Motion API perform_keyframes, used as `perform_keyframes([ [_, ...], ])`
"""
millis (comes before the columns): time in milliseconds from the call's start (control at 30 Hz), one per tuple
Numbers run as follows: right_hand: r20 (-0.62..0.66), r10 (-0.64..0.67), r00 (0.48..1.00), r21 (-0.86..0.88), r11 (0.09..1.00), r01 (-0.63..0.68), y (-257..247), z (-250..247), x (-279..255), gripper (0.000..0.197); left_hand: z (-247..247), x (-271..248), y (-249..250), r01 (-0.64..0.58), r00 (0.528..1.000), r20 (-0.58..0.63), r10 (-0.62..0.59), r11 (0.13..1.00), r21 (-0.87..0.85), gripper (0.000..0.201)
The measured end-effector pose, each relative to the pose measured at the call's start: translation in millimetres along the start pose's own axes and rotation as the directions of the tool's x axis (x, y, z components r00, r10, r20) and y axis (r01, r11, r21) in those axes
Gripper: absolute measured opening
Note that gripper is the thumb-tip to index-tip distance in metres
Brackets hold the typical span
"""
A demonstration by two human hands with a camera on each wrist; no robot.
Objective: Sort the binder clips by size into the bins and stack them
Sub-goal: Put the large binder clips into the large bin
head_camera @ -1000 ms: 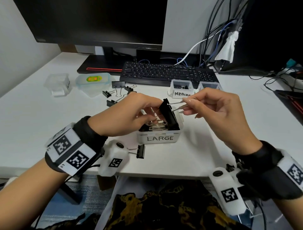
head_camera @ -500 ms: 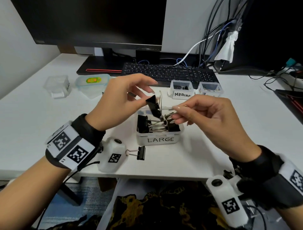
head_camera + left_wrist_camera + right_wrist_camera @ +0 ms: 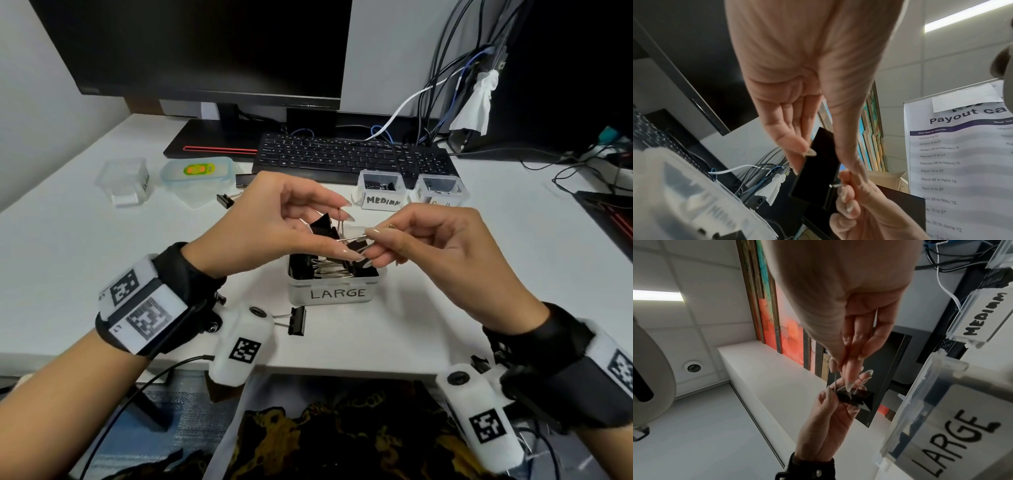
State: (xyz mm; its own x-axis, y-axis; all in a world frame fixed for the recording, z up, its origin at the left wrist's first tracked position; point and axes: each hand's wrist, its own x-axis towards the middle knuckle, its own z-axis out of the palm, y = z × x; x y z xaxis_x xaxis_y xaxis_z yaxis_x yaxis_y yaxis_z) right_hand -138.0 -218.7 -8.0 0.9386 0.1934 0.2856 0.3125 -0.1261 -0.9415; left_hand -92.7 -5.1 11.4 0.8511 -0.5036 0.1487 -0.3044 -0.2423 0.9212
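A large black binder clip (image 3: 323, 226) hangs just above the LARGE bin (image 3: 337, 294), which holds several black clips. My left hand (image 3: 350, 229) grips the clip's black body (image 3: 818, 170) between thumb and fingers. From the right, my right hand (image 3: 371, 243) pinches one of its silver wire handles (image 3: 835, 379). In the right wrist view the clip (image 3: 855, 398) sits between both hands, beside the LARGE bin (image 3: 941, 418).
The MEDIUM bin (image 3: 382, 198) and a third small bin (image 3: 440, 192) stand behind, in front of the keyboard (image 3: 352, 157). One loose clip (image 3: 296, 320) lies near the desk's front edge, and others (image 3: 226, 200) lie behind my left hand. Clear containers (image 3: 126, 181) sit far left.
The clip stood at the rim of the LARGE bin a second ago. My left hand has lifted it, and both hands now hold it above the bin.
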Motion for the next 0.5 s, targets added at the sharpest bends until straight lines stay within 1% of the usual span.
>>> perform_keyframes([
  [100,-0.008,-0.015,1.0,-0.014,1.0,0.015,-1,1,0,0.018,4,-1,2,-0.02,1.0,-0.003,0.02,1.0,0.01,0.059],
  [167,-0.029,-0.038,0.999,-0.061,0.997,0.036,0,0,0,0.014,6,-2,3,-0.046,0.999,-0.018,0.047,0.999,0.025,0.056],
  [233,-0.067,-0.06,0.996,-0.1,0.994,0.053,1,1,-1,0.009,8,-2,3,-0.072,0.997,-0.034,0.073,0.997,0.029,0.052],
  [300,-0.114,-0.072,0.991,-0.117,0.991,0.058,2,1,-1,0.01,9,-2,4,-0.086,0.995,-0.042,0.087,0.996,0.023,0.051],
  [400,-0.158,-0.073,0.985,-0.102,0.993,0.057,3,-1,1,0.014,11,-2,6,-0.099,0.994,-0.04,0.1,0.995,0.021,0.048],
  [500,-0.182,-0.085,0.98,-0.078,0.994,0.071,-1,-1,1,0.015,12,-4,9,-0.113,0.993,-0.04,0.113,0.994,0.011,0.043],
])
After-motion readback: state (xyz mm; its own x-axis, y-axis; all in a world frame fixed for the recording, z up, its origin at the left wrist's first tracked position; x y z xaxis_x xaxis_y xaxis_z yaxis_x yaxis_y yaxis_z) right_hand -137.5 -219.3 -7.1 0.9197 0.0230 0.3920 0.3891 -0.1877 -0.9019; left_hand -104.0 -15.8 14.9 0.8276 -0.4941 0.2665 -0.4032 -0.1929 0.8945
